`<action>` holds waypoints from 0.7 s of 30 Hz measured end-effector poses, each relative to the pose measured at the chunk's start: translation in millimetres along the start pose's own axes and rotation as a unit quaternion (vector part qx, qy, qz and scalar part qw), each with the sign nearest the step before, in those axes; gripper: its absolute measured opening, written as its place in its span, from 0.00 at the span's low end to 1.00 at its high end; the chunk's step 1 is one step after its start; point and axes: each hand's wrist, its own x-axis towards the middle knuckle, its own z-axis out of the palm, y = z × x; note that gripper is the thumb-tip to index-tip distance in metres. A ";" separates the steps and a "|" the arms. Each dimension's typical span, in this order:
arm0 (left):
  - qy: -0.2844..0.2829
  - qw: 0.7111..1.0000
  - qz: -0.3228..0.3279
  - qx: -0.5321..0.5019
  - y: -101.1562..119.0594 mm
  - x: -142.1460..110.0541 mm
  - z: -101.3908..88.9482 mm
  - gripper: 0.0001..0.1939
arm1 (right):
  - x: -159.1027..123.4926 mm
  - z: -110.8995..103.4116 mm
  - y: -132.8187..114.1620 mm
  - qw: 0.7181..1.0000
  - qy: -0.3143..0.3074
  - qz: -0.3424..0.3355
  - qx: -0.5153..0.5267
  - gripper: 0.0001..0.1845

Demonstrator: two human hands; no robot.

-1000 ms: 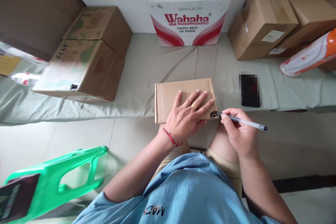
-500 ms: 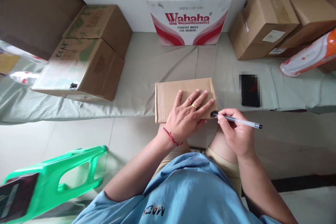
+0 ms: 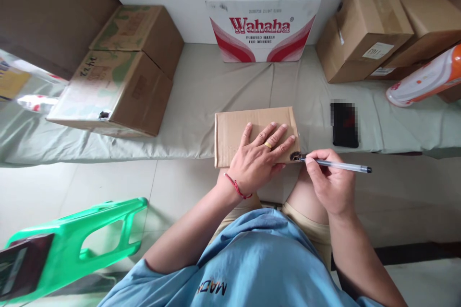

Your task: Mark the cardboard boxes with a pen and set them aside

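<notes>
While the left hand (image 3: 254, 163) lies flat on the small, plain brown cardboard box (image 3: 232, 129) with its fingers spread apart, the right hand (image 3: 331, 182) pinches a clear plastic pen with a dark end (image 3: 344, 166) between thumb and fingers, close to the tip. That small box sits at the front edge of the grey-green cloth (image 3: 194, 100), above the person's knees. The pen tip is at or just beside a rough black patch (image 3: 295, 156) on the box's near right corner; I can't tell if it touches.

To do this well, I think the left hand should press down firmly so the box won't slide or tip. Its fingers should stay clear of the tip. Small, slow strokes seem best, as the corner looks rough and could rip.

Behind, a white and red cardboard carton (image 3: 264, 48) says "Wahaha", then "PURIFIED WATER FOR DRINKING". A brown box with green print (image 3: 93, 88) on the left has black handwriting, maybe "2422", upside down. On the right, a white paper label (image 3: 378, 50) seems to say 1103, also upside down. The blue cloth shirt (image 3: 259, 254) shows "MAD"; a fold hides more.
</notes>
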 end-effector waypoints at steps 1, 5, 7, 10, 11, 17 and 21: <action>-0.001 1.000 0.000 0.004 0.2 0.1 -0.2 0.38 | -0.2 -0.2 0.1 1.000 -0.004 -0.003 0.003 0.10; -0.010 1.000 -0.004 0.019 0.9 0.2 -2.0 0.37 | -0.7 -1.7 3.9 0.999 -0.026 -0.023 -0.011 0.08; -0.012 1.000 -0.005 0.020 1.2 0.3 -3.0 0.37 | 0.1 -3.4 7.4 0.999 0.003 -0.031 -0.034 0.08; -0.010 1.000 -0.002 0.019 1.3 0.5 -3.8 0.37 | 1.6 -6.1 11.3 0.998 0.039 -0.031 -0.039 0.08; -0.011 1.000 -0.002 0.018 1.3 0.6 -3.9 0.37 | 1.9 -6.6 12.0 0.998 0.038 -0.032 -0.035 0.08; -0.014 1.000 -0.005 0.015 0.9 0.9 -4.1 0.37 | 1.6 -5.7 13.7 0.998 0.014 -0.046 -0.045 0.10; -0.020 1.000 -0.005 0.010 0.6 0.9 -4.5 0.38 | 2.6 -7.3 14.9 0.996 0.048 -0.038 -0.059 0.10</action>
